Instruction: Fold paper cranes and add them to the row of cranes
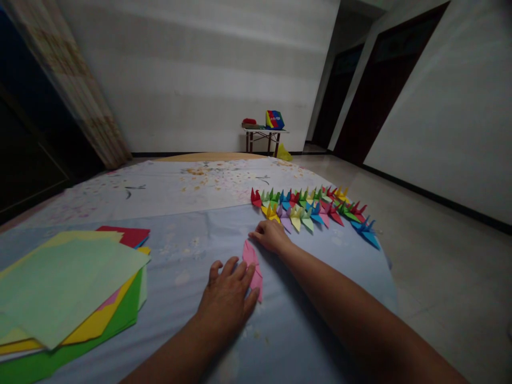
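A folded piece of pink origami paper (pixel 248 253) lies on the cloth in front of me, long and narrow with pointed ends. My left hand (pixel 227 290) rests over its left side, fingers spread, with fingertips and thumb touching the paper. Just beyond the paper's far tip is my right hand (pixel 272 236), its fingers curled and pressed together; whether anything is between them is hidden. Close behind the right hand stand rows of folded paper cranes (pixel 295 217) in red, green, blue, yellow, purple and pink.
A stack of coloured paper sheets (pixel 76 277), pale green on top, lies at the left. The round table wears a light blue cloth (pixel 180 298) and a floral one (pixel 168 184). Beyond it, a small side table (pixel 264 130) by the wall carries a colourful box (pixel 274 120).
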